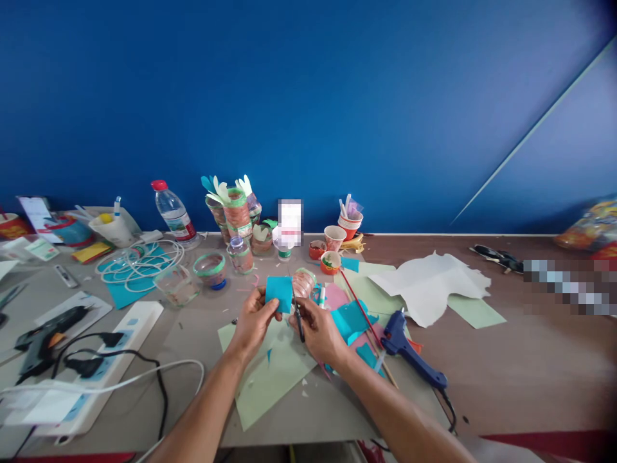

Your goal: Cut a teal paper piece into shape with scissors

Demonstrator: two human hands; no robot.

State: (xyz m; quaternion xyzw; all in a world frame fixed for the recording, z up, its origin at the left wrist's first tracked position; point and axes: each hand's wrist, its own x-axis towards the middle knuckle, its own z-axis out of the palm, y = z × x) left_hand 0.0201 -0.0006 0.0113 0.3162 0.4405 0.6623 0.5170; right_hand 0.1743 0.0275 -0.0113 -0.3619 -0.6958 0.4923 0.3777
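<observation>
My left hand [255, 319] pinches a small square of blue paper [278, 292], thumb on its front face. Closed around the dark handles of a pair of scissors [299, 323] is my right hand [319, 326]. The scissors point upward, their blades at the right edge of the blue square. Whether the blades are cutting into the paper I cannot tell. Beneath both hands lies a pale green sheet [270, 379] with small scraps on it. Just behind the scissors is a pinkish wrapped jar [303, 281], partly hidden.
A blue glue gun [409, 350] lies at the right beside blue and pink paper pieces. White paper [431, 286] is farther right. Decorated cups [237, 209] and a water bottle [174, 212] stand at the back. A power strip [108, 370] with cables and a black glue gun [51, 341] occupy the left.
</observation>
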